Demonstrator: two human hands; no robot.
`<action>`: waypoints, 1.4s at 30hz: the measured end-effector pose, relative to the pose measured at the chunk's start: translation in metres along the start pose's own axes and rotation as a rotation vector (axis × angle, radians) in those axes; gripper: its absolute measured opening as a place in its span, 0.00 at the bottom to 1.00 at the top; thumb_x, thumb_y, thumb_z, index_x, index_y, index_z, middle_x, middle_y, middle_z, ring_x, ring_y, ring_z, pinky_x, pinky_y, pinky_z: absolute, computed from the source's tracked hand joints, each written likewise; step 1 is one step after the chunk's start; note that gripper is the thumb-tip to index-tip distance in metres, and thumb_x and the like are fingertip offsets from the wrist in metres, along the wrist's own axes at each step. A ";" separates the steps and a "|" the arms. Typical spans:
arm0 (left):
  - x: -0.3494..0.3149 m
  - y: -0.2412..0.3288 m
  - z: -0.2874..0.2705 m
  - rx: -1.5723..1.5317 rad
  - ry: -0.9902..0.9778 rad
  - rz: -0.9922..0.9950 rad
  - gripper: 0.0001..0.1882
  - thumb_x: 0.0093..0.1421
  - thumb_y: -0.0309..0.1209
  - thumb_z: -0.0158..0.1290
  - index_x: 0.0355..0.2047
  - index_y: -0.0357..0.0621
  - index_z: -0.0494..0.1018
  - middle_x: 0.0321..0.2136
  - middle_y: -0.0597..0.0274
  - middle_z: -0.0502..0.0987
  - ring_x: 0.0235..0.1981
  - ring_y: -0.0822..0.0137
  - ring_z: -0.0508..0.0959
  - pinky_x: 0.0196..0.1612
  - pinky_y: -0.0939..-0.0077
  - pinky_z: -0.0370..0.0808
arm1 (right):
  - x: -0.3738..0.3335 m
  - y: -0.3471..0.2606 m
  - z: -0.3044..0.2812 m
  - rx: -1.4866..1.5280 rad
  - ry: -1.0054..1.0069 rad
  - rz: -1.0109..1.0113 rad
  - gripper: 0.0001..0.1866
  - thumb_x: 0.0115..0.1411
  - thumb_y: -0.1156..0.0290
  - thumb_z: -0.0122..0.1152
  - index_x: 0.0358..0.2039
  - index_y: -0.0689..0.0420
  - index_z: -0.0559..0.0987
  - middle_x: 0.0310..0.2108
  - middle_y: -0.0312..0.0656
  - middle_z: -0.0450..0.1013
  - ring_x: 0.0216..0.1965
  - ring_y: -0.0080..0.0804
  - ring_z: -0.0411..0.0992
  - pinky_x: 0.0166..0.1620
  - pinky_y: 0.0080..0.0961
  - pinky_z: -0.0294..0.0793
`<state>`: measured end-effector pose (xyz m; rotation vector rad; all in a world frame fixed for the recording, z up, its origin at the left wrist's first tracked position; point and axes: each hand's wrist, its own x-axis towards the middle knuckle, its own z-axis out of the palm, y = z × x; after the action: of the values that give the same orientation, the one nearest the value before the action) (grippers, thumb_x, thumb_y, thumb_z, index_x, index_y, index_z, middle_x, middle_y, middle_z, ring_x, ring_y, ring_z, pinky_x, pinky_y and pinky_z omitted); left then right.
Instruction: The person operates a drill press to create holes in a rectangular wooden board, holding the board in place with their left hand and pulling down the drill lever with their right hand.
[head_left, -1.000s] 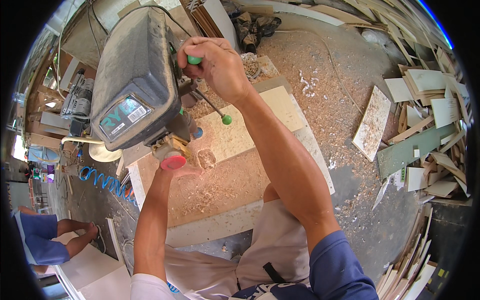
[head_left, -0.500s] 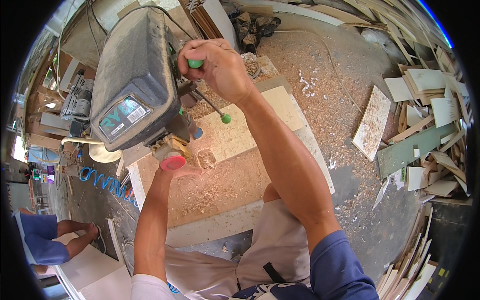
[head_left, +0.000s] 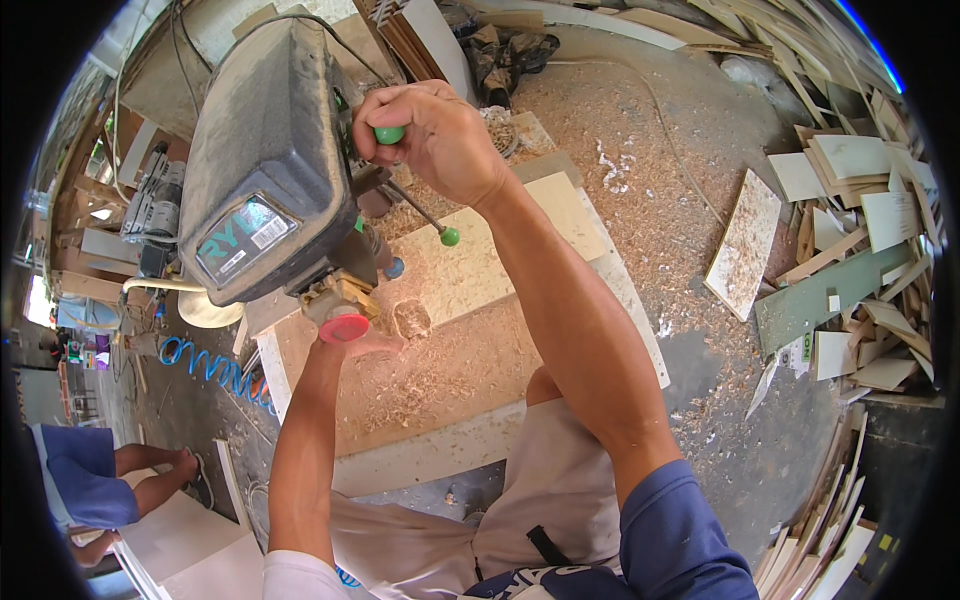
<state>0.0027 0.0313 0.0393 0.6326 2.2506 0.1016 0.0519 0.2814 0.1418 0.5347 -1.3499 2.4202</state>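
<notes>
A dusty dark drill press (head_left: 270, 140) stands at the upper left. My right hand (head_left: 430, 130) is closed round one arm of its feed handle, and a green ball knob (head_left: 389, 134) shows between the fingers. Another green knob (head_left: 450, 236) sticks out below on its rod. My left hand (head_left: 372, 344) lies on the shaving-strewn board (head_left: 480, 360) under the drill head, a digit stretched to the right. The red round cap (head_left: 344, 328) and the drill head hide its other fingers. Beside it is a rounded recess (head_left: 411, 318) holding shavings. The drill's tip is hidden.
A pale board (head_left: 470, 270) lies behind the recess. Wood offcuts (head_left: 870, 250) are piled at the right, near a loose panel (head_left: 745, 245). A coiled blue hose (head_left: 215, 365) hangs at the left. Another person (head_left: 90, 475) is at the lower left. Shavings cover the floor (head_left: 640, 200).
My right hand and the feed handle have shifted very slightly; my left hand stays in place. At the lower left, the other person's hand has come further into view.
</notes>
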 end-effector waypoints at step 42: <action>0.003 -0.006 0.007 -0.005 0.069 0.004 0.83 0.27 0.58 0.75 0.72 0.31 0.34 0.71 0.33 0.43 0.74 0.41 0.42 0.74 0.55 0.43 | 0.000 0.005 -0.010 0.144 -0.124 0.012 0.13 0.60 0.70 0.54 0.28 0.68 0.80 0.28 0.46 0.75 0.30 0.28 0.65 0.36 0.25 0.63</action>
<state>0.0034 0.0264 0.0313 0.6394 2.3143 0.1328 0.0486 0.2872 0.1334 0.7267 -1.2341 2.5447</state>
